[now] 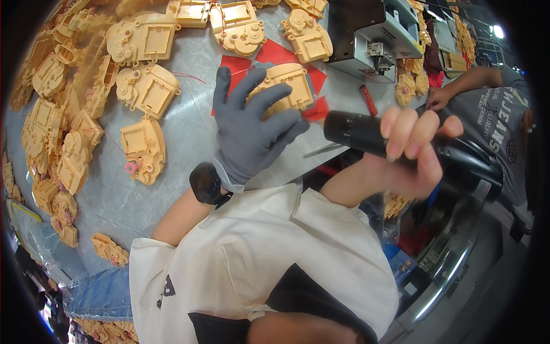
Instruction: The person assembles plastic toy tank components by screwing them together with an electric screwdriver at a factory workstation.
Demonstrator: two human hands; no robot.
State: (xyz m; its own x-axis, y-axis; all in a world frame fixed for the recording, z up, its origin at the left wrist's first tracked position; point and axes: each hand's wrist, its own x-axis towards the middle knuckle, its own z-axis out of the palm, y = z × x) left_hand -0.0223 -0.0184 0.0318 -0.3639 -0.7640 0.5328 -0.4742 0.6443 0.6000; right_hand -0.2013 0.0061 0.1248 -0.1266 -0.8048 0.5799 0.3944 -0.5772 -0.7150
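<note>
My left hand (249, 129), in a grey glove, has its fingers spread over the near left side of a yellow plastic housing (286, 89). Whether the fingertips touch it is hard to tell. The housing lies among red flat pieces (318, 109) on the grey tabletop (197, 103). My bare right hand (412, 152) is wrapped around a black cylindrical corded hand tool (358, 131), which is held tilted above the table edge. Its wide front end points left toward the housing; its exact kind does not show.
Several similar yellow housings (148, 89) cover the left and far table, some with thin red wires. A metal-and-black machine (366, 43) stands at the far right, near a red-handled tool (368, 100). Tweezers (323, 150) lie near the edge. Another person (481, 114) is at right.
</note>
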